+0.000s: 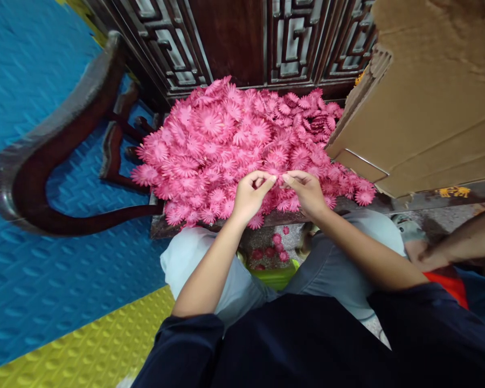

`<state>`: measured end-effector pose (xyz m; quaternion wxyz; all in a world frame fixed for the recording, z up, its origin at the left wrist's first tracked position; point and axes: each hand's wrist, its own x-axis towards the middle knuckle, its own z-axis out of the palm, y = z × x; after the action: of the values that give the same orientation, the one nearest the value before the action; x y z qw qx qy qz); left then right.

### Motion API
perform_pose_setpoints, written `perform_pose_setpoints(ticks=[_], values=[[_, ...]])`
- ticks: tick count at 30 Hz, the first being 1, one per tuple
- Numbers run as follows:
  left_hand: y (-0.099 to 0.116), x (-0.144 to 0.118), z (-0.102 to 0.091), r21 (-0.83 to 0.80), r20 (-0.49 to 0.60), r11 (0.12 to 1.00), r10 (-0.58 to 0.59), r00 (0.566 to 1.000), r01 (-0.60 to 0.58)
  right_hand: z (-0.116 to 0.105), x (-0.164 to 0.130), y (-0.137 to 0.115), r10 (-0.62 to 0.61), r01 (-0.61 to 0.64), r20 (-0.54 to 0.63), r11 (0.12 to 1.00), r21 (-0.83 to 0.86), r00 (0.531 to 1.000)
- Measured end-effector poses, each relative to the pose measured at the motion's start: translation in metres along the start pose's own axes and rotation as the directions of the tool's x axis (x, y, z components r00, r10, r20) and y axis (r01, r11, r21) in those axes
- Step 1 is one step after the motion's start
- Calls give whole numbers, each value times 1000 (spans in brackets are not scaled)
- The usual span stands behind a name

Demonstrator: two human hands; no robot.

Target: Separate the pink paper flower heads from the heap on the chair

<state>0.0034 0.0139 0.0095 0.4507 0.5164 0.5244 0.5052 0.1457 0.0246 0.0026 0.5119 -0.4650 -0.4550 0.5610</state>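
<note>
Pink fabric flowers (242,145), heaped on dark wooden worktop (428,200).
Left hand (249,195) and right hand (306,191): each grip pinched together on one flower (278,177) between them.

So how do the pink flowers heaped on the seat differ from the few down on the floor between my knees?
The heap of pink flowers is a dense mound covering the wooden seat; the fallen flowers lie sparse and apart on the floor. The heap sits in light, the fallen ones in shadow. Both hands, the left hand and right hand, work at the heap's front edge, not the fallen ones. Both share the pink colour.
</note>
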Motion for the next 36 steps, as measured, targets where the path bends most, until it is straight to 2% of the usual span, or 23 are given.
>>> perform_pose_setpoints(ticks=[7,13,22,25,32,36], values=[[-2,6,-6,-105,68,993,-51,996,58,-3,1,-4,44,-46,70,998,34,997],[-1,7,-8,-117,64,992,-40,997,47,-5,2,-1,131,-149,140,980,131,982],[0,7,-6,-117,62,991,-52,997,59,-6,2,1,77,-95,180,991,93,981],[1,7,-6,-64,17,998,-1,1000,2,-4,2,3,81,-92,150,994,67,985],[9,0,-5,211,30,964,160,987,-163,-1,2,2,10,-10,21,1000,2,1000],[10,-3,-3,315,29,929,196,980,-195,-1,0,3,-12,13,31,1000,-26,999]])
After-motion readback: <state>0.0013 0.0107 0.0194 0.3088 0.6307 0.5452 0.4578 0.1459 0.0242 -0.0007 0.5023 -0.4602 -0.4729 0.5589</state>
